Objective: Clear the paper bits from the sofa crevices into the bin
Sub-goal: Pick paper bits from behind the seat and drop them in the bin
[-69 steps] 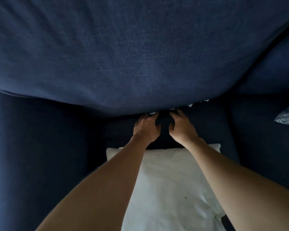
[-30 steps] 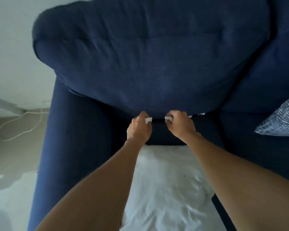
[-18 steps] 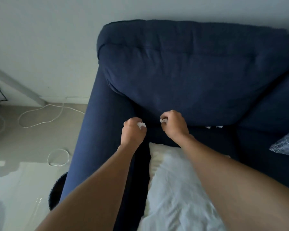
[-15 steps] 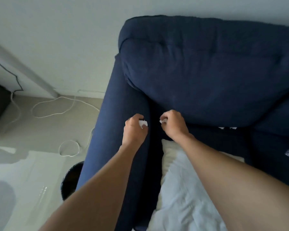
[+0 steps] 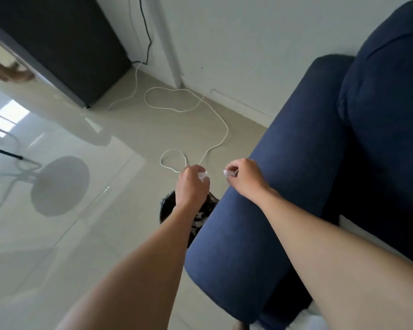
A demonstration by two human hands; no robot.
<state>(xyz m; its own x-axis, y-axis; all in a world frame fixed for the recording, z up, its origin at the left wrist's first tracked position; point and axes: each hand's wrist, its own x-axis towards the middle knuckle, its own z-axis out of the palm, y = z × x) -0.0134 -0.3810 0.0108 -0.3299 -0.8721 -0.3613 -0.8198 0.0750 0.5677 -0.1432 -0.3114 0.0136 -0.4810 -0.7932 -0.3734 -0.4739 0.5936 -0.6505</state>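
My left hand pinches a small white paper bit and hovers above the black bin on the floor beside the sofa. White paper scraps show inside the bin, mostly hidden by my left forearm. My right hand pinches another white paper bit over the outer edge of the navy sofa armrest, just right of the bin.
A white cable loops over the glossy tiled floor beyond the bin. A dark cabinet stands against the wall at the upper left. The sofa's back cushion fills the right side, with a white pillow on the seat.
Both hands have left the crevice under the back cushion and carried their paper bits left over the armrest. The view has swung from the sofa to the floor and bin.
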